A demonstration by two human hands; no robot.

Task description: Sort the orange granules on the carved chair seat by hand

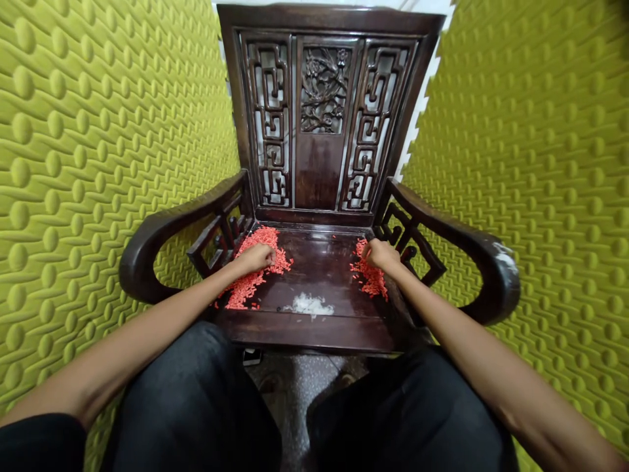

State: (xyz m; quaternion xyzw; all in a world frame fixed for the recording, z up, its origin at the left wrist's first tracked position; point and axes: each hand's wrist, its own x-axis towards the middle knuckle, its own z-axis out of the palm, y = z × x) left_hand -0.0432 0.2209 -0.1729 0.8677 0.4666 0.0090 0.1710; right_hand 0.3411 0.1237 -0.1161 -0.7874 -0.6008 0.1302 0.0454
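Note:
On the seat of a dark carved wooden chair [314, 269] lie small orange-red tube-like pieces in two heaps. My left hand [259, 256] is over the larger left heap [243, 292], its fingers curled together. At the smaller right heap [372, 280], my right hand [382, 254] is closed with its fingertips low by the pieces. Whatever either hand pinches is too small or hidden to make out. A little pile of whitish, clear-looking bits [309, 305] sits near the seat's front edge, between my hands and closer to me.
Curved armrests [142, 255] rise on both sides of the seat, with an openwork backrest [322, 167] behind. Yellow-green textured panels [98, 164] stand close at left and right. My knees are at the front, above a speckled floor [314, 387].

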